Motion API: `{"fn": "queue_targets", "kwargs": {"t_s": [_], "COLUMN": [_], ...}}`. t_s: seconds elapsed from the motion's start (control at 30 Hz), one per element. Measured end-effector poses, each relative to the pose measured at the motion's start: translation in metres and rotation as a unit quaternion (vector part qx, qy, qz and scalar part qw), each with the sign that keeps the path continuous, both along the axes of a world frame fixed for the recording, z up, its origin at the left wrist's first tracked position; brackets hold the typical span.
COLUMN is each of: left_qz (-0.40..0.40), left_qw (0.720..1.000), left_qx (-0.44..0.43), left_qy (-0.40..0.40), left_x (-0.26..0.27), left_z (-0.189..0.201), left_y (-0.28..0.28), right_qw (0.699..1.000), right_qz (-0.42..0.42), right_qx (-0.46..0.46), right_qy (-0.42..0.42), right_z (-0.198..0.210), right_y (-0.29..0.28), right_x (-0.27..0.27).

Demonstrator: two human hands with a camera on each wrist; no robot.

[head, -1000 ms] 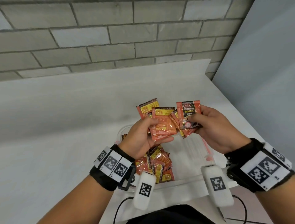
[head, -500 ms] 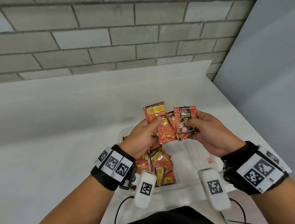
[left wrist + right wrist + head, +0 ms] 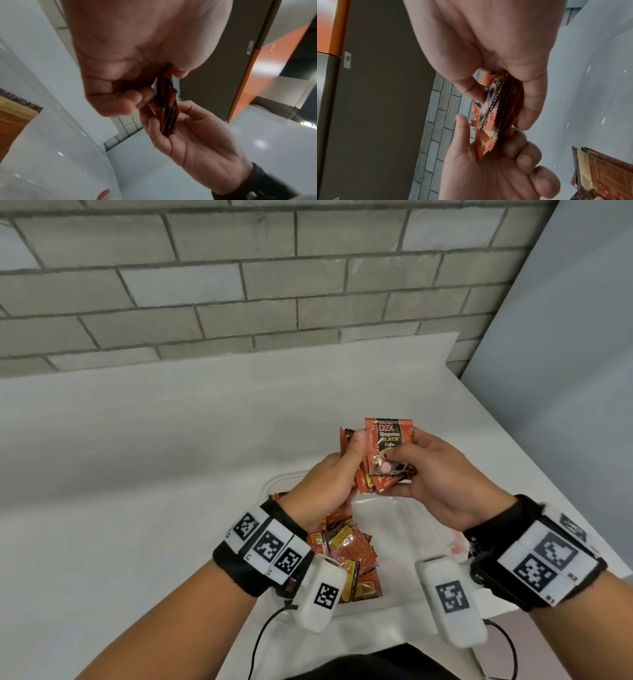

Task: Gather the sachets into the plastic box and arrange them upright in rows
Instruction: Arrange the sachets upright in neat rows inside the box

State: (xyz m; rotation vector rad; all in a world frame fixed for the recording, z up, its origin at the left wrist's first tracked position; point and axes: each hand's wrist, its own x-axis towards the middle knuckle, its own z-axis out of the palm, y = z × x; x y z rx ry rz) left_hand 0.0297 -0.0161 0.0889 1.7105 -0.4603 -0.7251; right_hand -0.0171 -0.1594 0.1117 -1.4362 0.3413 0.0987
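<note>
Below, the plastic box [image 3: 274, 484] holds loose sachets [image 3: 346, 553]; both hands' grips pinch a held stack [image 3: 383, 460].

Even soft light, blurry wrist views

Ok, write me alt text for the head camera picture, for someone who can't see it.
Two hands hold a bunch of red coffee sachets together above a clear plastic box on a white table: the left hand and the right hand both grip it. More sachets lie jumbled in the box, with a grey brick wall behind.
</note>
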Motion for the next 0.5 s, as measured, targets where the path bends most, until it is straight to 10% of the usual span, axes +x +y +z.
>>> {"fn": "queue_targets", "kwargs": {"t_s": [0.1, 0.27, 0.37, 0.5], "left_qz": [0.004, 0.024, 0.07, 0.083], "left_qw": [1.0, 0.973, 0.949, 0.928], "left_qx": [-0.004, -0.169, -0.217, -0.243], "left_qy": [-0.029, 0.154, 0.217, 0.27], "left_x": [-0.001, -0.002, -0.009, -0.006], "left_z": [0.003, 0.002, 0.003, -0.001], "left_y": [-0.002, -0.005, -0.011, -0.009], "right_qw": [1.0, 0.997, 0.98, 0.858], "right_qz": [0.007, 0.057, 0.111, 0.132], "right_qx": [0.008, 0.011, -0.159, -0.495], "right_qy": [-0.014, -0.045, -0.049, -0.045], "right_z": [0.004, 0.003, 0.003, 0.014], "right_y": [0.002, 0.008, 0.013, 0.002], "right_x": [0.001, -0.004, -0.008, -0.012]}}
